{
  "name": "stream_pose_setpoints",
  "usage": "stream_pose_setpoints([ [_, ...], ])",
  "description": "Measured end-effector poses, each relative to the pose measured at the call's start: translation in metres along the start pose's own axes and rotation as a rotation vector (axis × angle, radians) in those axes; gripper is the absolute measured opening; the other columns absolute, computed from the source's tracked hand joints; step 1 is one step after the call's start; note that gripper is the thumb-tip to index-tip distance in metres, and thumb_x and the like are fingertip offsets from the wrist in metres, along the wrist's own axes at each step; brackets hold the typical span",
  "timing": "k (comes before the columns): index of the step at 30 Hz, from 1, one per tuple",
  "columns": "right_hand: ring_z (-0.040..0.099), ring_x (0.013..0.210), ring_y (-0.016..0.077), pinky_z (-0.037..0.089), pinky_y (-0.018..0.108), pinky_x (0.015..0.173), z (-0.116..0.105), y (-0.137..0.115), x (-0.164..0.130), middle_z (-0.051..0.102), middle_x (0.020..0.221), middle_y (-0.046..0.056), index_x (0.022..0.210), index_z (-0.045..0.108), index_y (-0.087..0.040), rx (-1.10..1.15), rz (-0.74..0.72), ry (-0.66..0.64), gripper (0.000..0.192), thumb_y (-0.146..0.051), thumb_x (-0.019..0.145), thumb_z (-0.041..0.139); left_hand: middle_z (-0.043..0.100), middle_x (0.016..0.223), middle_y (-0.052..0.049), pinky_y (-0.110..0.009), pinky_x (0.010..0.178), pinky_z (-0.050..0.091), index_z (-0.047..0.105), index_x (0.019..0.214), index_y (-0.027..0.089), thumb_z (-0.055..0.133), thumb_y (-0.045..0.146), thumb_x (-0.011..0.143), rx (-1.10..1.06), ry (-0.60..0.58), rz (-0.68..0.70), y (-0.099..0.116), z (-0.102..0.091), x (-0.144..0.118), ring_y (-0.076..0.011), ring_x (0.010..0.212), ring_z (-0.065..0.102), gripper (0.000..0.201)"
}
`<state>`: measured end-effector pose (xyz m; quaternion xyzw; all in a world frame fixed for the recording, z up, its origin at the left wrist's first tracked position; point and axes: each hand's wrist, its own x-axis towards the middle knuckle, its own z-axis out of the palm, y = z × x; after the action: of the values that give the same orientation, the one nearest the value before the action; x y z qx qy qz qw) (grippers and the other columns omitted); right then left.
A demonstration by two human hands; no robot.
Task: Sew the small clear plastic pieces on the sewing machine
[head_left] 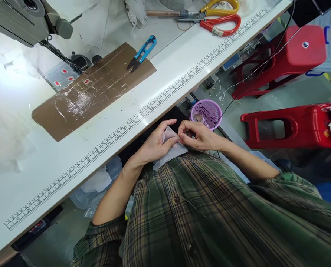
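Observation:
Close to my body, just off the table's front edge, my left hand (pixel 160 142) grips a piece of thin, whitish translucent fabric (pixel 172 152), its thumb pressed on top. The fabric hangs down against the plaid shirt. My right hand (pixel 197 135) is closed in a pinch at the fabric's upper edge, beside the left thumb. Whatever lies between the right fingertips is too small to make out. Loose threads (pixel 189 202) lie on the shirt front.
A sewing machine (pixel 29 22) stands at upper left above a brown taped board (pixel 95 91) with blue thread snips (pixel 143 52). Red-and-yellow scissors (pixel 210 18) lie at the back. A printed ruler (pixel 143 113) follows the table edge. Below are a purple basket (pixel 207 111) and red stools (pixel 282 126).

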<state>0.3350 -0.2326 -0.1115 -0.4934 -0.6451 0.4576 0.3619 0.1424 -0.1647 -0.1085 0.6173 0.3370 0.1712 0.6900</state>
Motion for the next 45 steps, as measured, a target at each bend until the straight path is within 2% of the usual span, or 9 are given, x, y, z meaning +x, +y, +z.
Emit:
stream_pose_setpoints([
  [3,0.046,0.058,0.0072,0.036,0.020,0.052,0.002,0.002,-0.001,0.055,0.072,-0.004,0.088,0.052,-0.019,0.090,0.052,0.007,0.005,-0.020,0.090,0.056,0.061,0.067,0.003,-0.026,0.068,0.048,0.049,0.132,0.014,0.068,0.023,0.086,0.004,-0.070,0.004,-0.001,0.000,0.001,-0.0116,0.061,0.056,0.051],
  [5,0.046,0.057,0.0070,0.036,0.020,0.050,0.001,0.004,-0.001,0.055,0.071,-0.004,0.091,0.052,-0.019,0.135,0.083,0.049,0.006,-0.023,0.091,0.057,0.068,0.077,-0.001,-0.027,0.072,0.051,0.047,0.133,0.014,0.068,0.024,0.086,-0.026,-0.072,0.033,-0.003,-0.001,0.003,-0.0136,0.068,0.062,0.052],
  [8,0.048,0.059,0.0073,0.038,0.019,0.049,0.000,0.007,-0.001,0.056,0.076,-0.003,0.096,0.053,-0.020,0.181,0.119,0.118,0.017,-0.032,0.090,0.063,0.071,0.096,-0.007,-0.030,0.080,0.053,0.046,0.133,0.015,0.069,0.027,0.087,-0.056,-0.030,0.083,-0.008,0.001,0.005,-0.0173,0.083,0.067,0.053],
  [12,0.058,0.077,0.0109,0.049,0.021,0.060,0.001,0.009,-0.003,0.060,0.092,0.000,0.102,0.050,-0.021,0.255,0.151,0.089,0.035,-0.034,0.082,0.075,0.070,0.106,-0.010,-0.031,0.085,0.054,0.045,0.136,0.015,0.072,0.032,0.086,-0.052,0.061,0.146,-0.017,0.007,0.007,-0.0178,0.092,0.068,0.059],
  [19,0.054,0.072,0.0102,0.050,0.025,0.067,0.001,0.008,-0.006,0.058,0.085,-0.002,0.099,0.053,-0.020,0.150,0.075,0.125,0.023,-0.024,0.085,0.070,0.072,0.098,-0.008,-0.031,0.085,0.055,0.048,0.135,0.015,0.071,0.033,0.087,-0.058,0.176,0.179,-0.020,0.017,0.004,-0.0171,0.088,0.070,0.056],
  [28,0.057,0.075,0.0130,0.052,0.027,0.069,-0.002,0.009,-0.007,0.062,0.086,0.000,0.098,0.056,-0.020,0.037,0.026,0.122,0.018,-0.027,0.087,0.068,0.076,0.094,-0.007,-0.033,0.090,0.056,0.055,0.128,0.016,0.074,0.032,0.085,-0.018,0.262,0.183,-0.020,0.020,0.002,-0.0180,0.089,0.072,0.049],
  [34,0.057,0.075,0.0157,0.050,0.031,0.069,-0.001,0.003,-0.006,0.063,0.086,0.003,0.095,0.062,-0.021,-0.184,-0.126,0.279,0.009,-0.026,0.089,0.065,0.077,0.094,-0.006,-0.031,0.087,0.056,0.057,0.126,0.017,0.076,0.030,0.082,-0.014,0.334,0.132,-0.018,0.023,0.001,-0.0178,0.088,0.072,0.050],
  [41,0.058,0.076,0.0173,0.050,0.032,0.069,0.001,0.002,-0.005,0.065,0.088,0.005,0.098,0.066,-0.022,-0.225,-0.149,0.243,0.010,-0.028,0.092,0.060,0.076,0.090,-0.003,-0.028,0.079,0.056,0.055,0.129,0.016,0.076,0.027,0.080,0.039,0.368,0.089,-0.015,0.026,0.000,-0.0153,0.079,0.070,0.054],
  [45,0.056,0.074,0.0162,0.047,0.029,0.063,0.001,0.004,-0.002,0.061,0.086,0.004,0.091,0.064,-0.021,-0.271,-0.153,0.199,0.006,-0.024,0.091,0.059,0.075,0.090,-0.003,-0.026,0.079,0.054,0.053,0.130,0.016,0.075,0.026,0.080,0.027,0.356,0.068,-0.014,0.027,-0.001,-0.0140,0.080,0.070,0.056],
])
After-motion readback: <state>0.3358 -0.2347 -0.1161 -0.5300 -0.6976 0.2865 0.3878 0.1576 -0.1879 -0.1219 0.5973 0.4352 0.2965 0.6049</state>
